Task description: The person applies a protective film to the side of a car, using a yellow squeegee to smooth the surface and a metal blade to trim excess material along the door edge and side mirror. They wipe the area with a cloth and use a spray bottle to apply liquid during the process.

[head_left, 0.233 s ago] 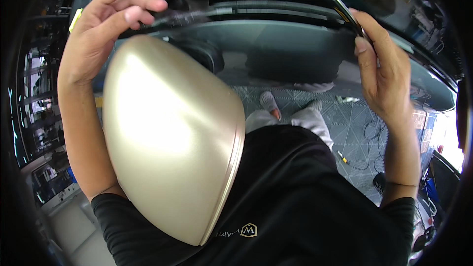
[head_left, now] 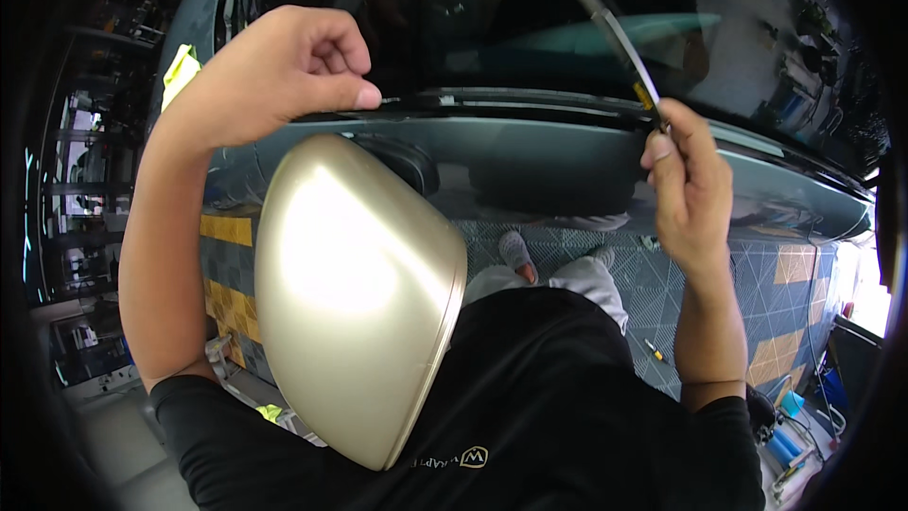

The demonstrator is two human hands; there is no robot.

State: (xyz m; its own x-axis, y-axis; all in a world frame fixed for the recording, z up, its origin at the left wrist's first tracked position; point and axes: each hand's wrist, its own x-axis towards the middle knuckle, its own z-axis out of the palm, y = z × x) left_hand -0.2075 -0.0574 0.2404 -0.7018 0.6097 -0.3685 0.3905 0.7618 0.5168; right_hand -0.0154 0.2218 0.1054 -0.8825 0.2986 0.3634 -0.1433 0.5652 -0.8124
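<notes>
From where I watch, the right hand (head_left: pixel 692 185) is clamped on the lower end of a thin, shiny strip (head_left: pixel 619 43), thumb against fingers. The strip slants up and to the left in front of the dark car window (head_left: pixel 454 28), its far end blurred; I can't tell whether it touches the glass. The left hand (head_left: pixel 284 76) is loosely curled, thumb a little apart from the fingers, near the seal (head_left: pixel 492 99) along the window's lower edge (I can't make out contact there either). A pale gold mirror housing (head_left: pixel 364 322) stands large between the two forearms, beside the dark grey door (head_left: pixel 549 166). Bright yellow-green material (head_left: pixel 180 74) shows just beside the left wrist.
</notes>
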